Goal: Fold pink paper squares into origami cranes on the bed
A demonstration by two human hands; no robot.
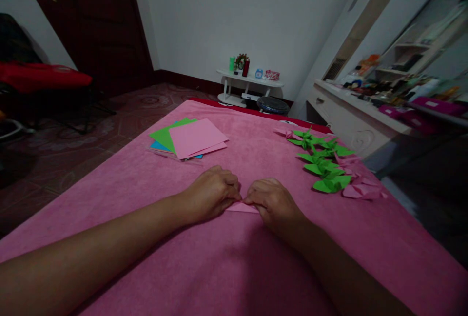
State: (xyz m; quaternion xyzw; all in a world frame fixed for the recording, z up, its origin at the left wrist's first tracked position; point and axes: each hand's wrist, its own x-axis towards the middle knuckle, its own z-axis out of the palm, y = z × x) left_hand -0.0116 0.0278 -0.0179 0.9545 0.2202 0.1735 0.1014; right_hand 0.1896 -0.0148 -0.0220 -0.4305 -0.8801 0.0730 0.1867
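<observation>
A folded sheet of pink origami paper (242, 207) lies on the pink cloth in front of me, partly covered by my hands. My left hand (215, 190) is closed, its fingertips pinching the paper's left part. From the other side my right hand (272, 204) pinches the same paper, fingers curled and pressed down on it. The fingertips of both hands nearly meet at the paper's top edge. Beyond my left hand rests a loose stack of square paper (197, 137) in pink, green and blue. Folded green paper cranes (331, 183) and pink paper cranes (361, 187) sit to the right.
The pink cloth (164, 262) covers the surface under my hands. A small white table (252, 79) with a plant and cups stands by the far wall. On the right is a cluttered dresser (351, 111); a dark door (98, 28) is at the left.
</observation>
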